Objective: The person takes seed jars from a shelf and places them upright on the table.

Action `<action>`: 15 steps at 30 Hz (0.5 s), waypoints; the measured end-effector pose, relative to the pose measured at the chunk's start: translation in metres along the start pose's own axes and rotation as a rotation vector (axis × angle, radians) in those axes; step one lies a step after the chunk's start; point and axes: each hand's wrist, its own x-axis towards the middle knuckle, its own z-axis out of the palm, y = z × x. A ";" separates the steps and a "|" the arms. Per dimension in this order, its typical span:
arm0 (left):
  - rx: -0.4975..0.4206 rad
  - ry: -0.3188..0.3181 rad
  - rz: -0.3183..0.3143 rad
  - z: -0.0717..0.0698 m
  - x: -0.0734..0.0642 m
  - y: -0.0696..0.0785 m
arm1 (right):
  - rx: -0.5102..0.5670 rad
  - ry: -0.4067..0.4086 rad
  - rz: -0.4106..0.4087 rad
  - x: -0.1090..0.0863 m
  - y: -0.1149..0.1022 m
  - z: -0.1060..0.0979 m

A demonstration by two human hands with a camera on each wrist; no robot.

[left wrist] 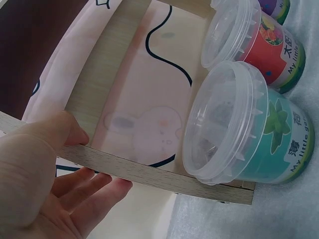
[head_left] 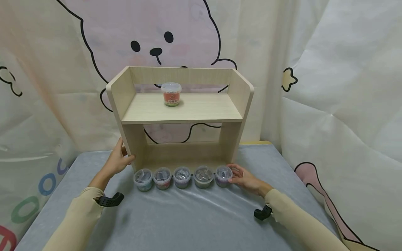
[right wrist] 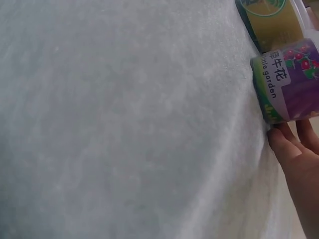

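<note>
A light wooden two-tier shelf (head_left: 182,115) stands on the table, and my left hand (head_left: 120,157) grips the edge of its left side panel. In the left wrist view the thumb (left wrist: 75,132) lies on one face of that panel, the other fingers on the opposite face. Several clear-lidded cups stand in a row at the shelf's foot, among them a teal one (left wrist: 279,134) and a red one (left wrist: 274,59). My right hand (head_left: 246,179) touches the right side of the purple cup (right wrist: 299,82) at the row's right end; its far fingertips are partly hidden.
One orange-red cup (head_left: 171,99) sits on the shelf's upper board. A grey-blue cloth (head_left: 188,223) covers the table. Printed curtains (head_left: 339,104) hang behind and at both sides, close to the table's edges.
</note>
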 end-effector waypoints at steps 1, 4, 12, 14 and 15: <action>-0.002 0.001 0.003 0.000 0.000 0.000 | -0.008 -0.001 0.002 0.000 -0.001 0.000; -0.003 0.003 0.015 0.001 -0.001 0.000 | -0.023 -0.012 0.014 -0.002 -0.001 -0.001; 0.005 -0.001 0.009 0.000 -0.001 0.002 | -0.096 -0.043 0.073 -0.007 -0.015 -0.006; 0.003 -0.006 0.010 -0.001 -0.002 0.003 | -0.127 -0.041 0.093 -0.008 -0.024 -0.008; 0.003 -0.007 0.011 -0.001 -0.002 0.003 | -0.144 -0.043 0.103 -0.008 -0.029 -0.009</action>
